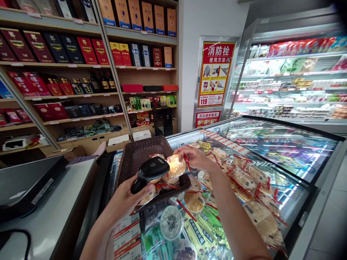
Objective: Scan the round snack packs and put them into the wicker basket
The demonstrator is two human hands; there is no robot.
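My left hand [132,193] is wrapped round the handle of a black barcode scanner [153,168], its head pointing right. With bent fingers, my right hand [193,157] pinches the red-edged end of a clear-wrapped round pastry [175,167], which a bright light falls on. The scanner head is close beside this packet and covers part of it. Both hands are over the front part of a brown wicker basket [128,153], where several more wrapped pastries lie. Another packet [148,196] lies under my left fingers; whether they touch it I cannot tell.
The basket stands on a glass-topped freezer [271,164] strewn with wrapped pastries [244,178]. A counter [67,196] with a dark device [29,187] is at left. Shelves of boxes [65,47] stand behind; a refrigerated display [292,79] is at right.
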